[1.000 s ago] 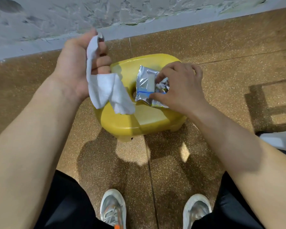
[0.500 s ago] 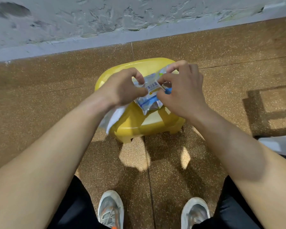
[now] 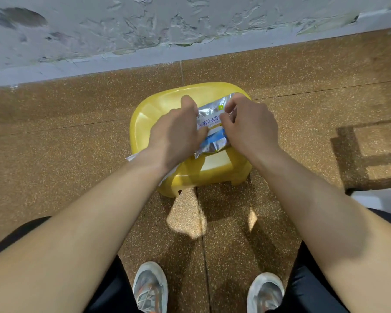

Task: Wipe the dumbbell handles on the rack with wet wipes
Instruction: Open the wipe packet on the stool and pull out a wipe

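A silver and blue wet wipe pack (image 3: 213,129) lies on a small yellow plastic stool (image 3: 145,118). My left hand (image 3: 176,132) presses on the pack's left side with its fingers, and a white wet wipe (image 3: 131,157) sticks out under its palm and wrist. My right hand (image 3: 251,125) pinches the pack's top right part by the flap. No dumbbells or rack are in view.
The stool stands on a brown speckled floor (image 3: 54,143) near a peeling grey wall (image 3: 99,30). My two grey shoes (image 3: 150,290) are at the bottom. A white object's edge (image 3: 382,199) shows at the right.
My left hand came down from holding the wipe up in the air onto the pack, with the wipe tucked under it. Both hands have settled the pack flatter on the stool.
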### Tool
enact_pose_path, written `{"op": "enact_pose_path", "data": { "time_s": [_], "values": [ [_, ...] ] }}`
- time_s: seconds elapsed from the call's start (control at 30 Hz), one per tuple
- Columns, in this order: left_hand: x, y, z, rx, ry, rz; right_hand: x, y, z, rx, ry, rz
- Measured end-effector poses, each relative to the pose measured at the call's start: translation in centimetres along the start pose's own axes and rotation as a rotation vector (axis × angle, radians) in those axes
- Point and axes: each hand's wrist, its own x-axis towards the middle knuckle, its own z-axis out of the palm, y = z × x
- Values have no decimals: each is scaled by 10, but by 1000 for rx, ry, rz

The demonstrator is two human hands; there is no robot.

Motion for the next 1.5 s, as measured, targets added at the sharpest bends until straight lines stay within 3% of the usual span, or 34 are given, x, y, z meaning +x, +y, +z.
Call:
{"op": "enact_pose_path", "data": {
  "time_s": [0.13,0.27,0.37,0.47,0.6,0.83,1.1,1.27,1.5],
  "values": [
    [-7,3,8,140,-7,132,4,2,3,-109,6,-4],
    [-4,0,4,143,-62,107,7,6,-1,-164,34,-11],
    [0,-1,3,161,-95,105,7,5,-2,-154,75,-147],
    [3,-1,2,156,-134,115,3,-1,1,-106,-22,-233],
    [12,-11,-8,-32,-265,91,6,1,7,-272,15,-184],
    [10,-13,-4,67,-254,82,16,4,-1,-285,18,18],
    [15,-15,-10,18,-308,65,15,-3,-2,-231,-37,-35],
    [16,-17,-9,9,-314,50,23,11,-13,-204,-52,75],
    [20,-4,-16,43,-304,38,21,1,-18,-239,-169,-18]
  ]
}}
